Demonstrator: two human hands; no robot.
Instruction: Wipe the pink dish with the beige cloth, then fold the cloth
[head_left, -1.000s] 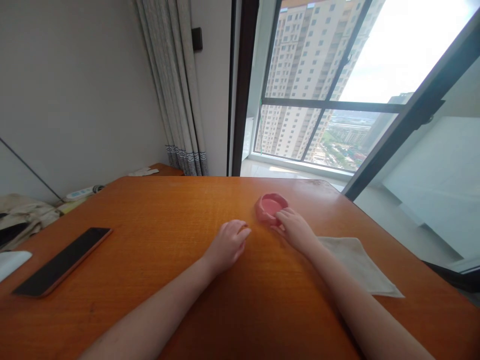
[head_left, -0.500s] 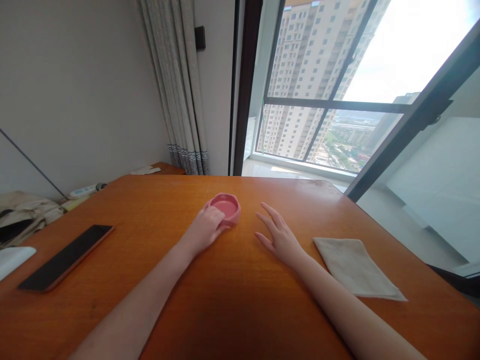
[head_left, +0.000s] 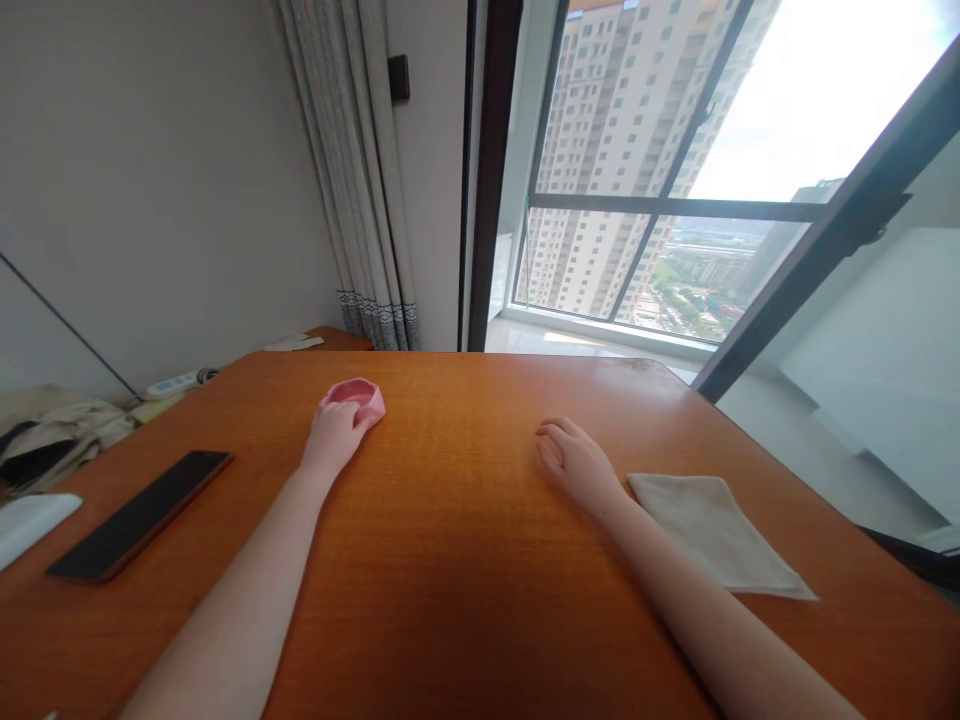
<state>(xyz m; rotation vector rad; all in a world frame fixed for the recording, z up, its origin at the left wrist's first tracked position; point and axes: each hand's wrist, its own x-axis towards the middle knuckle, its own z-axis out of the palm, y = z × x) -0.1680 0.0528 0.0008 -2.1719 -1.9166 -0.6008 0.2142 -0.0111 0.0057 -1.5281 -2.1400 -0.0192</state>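
A small pink faceted dish, shallow and round inside, is at the far left part of the wooden table. My left hand grips its near rim, and part of the dish is hidden behind the fingers. The dish looks slightly tilted; whether it touches the tabletop I cannot tell. To the right, my right hand is low over the table with nothing in it. Its fingers are loosely curled, the thumb apart from them. Beside my right forearm lies a folded beige cloth.
A dark phone-like slab lies on the table at left, near a white object at the edge. Past that edge are crumpled fabric and a power strip. A curtain and a large window stand beyond.
My left hand has carried the pink dish leftward from the table's middle. My right hand has drawn slightly right, its spread fingers now curled.
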